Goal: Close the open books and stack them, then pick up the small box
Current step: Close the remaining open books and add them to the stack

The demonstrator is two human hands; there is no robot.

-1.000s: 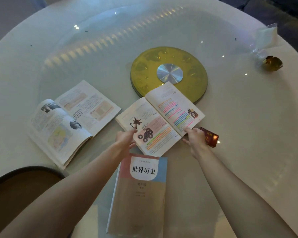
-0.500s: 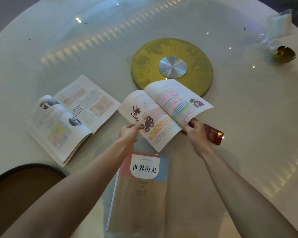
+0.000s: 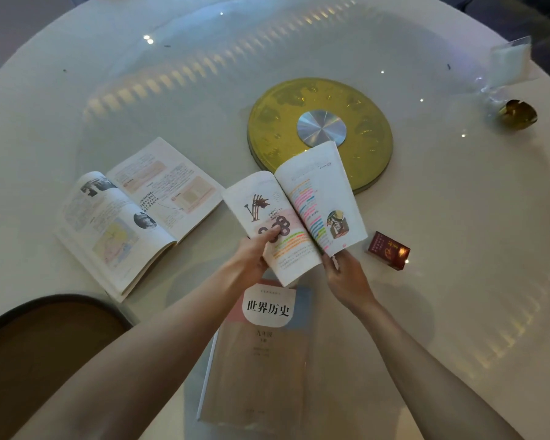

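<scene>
While both hands grip the half-folded book (image 3: pixel 294 214), left hand (image 3: pixel 254 249) thumb on page, right hand (image 3: pixel 343 271) fingers hidden underneath.

Both forearms are bare right up to the bottom edge of the view, no sleeve showing. The left hand (image 3: pixel 251 252) and right hand (image 3: pixel 346 274) are ungloved. No ring, watch or band shows on either wrist.
</scene>
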